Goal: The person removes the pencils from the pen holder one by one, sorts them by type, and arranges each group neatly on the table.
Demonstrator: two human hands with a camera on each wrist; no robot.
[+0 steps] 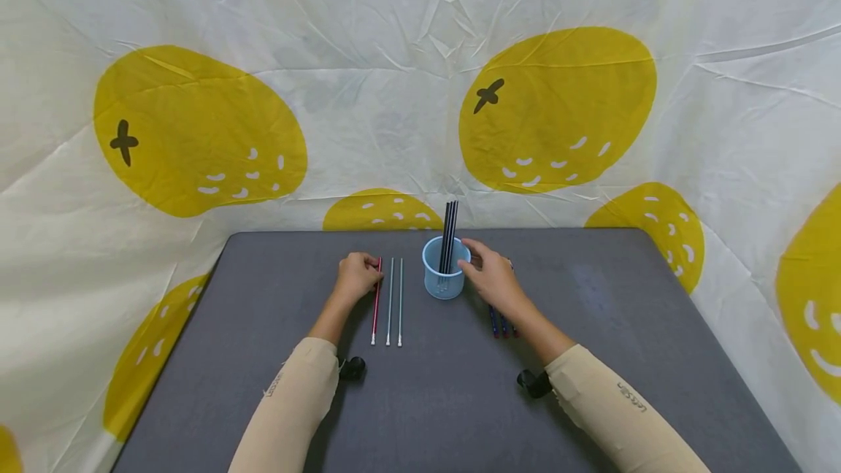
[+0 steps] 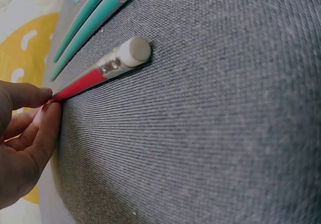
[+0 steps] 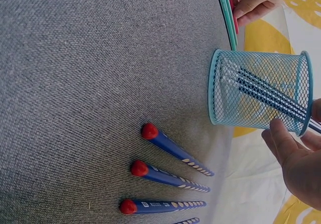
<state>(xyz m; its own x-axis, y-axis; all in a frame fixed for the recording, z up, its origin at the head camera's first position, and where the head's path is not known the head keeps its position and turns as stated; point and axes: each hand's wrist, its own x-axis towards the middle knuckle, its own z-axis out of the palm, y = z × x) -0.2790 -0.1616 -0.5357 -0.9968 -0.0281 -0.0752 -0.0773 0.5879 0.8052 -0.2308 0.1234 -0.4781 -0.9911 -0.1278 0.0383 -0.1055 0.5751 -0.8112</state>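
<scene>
- Our left hand (image 1: 358,274) pinches the red pencil (image 2: 85,82) near its 12 o'clock end; its white eraser points to 6 o'clock on the desk (image 1: 453,407).
- Two teal pencils (image 2: 100,17) lie at its 3 o'clock, just beside it.
- The light-blue mesh cup (image 1: 443,287) stands upright at about 2 o'clock from the red pencil, dark pencils (image 1: 449,228) leaning inside.
- Our right hand (image 1: 496,282) curves its fingers round the cup's rim at 3 o'clock; we can't quite tell whether a fingertip reaches inside.
- Red-ended blue pencils (image 3: 170,145) lie at the cup's 4 o'clock.
- We judge the red pencil light, stiff and smooth, apt to roll; mid-shaft suits a pinch best.
</scene>
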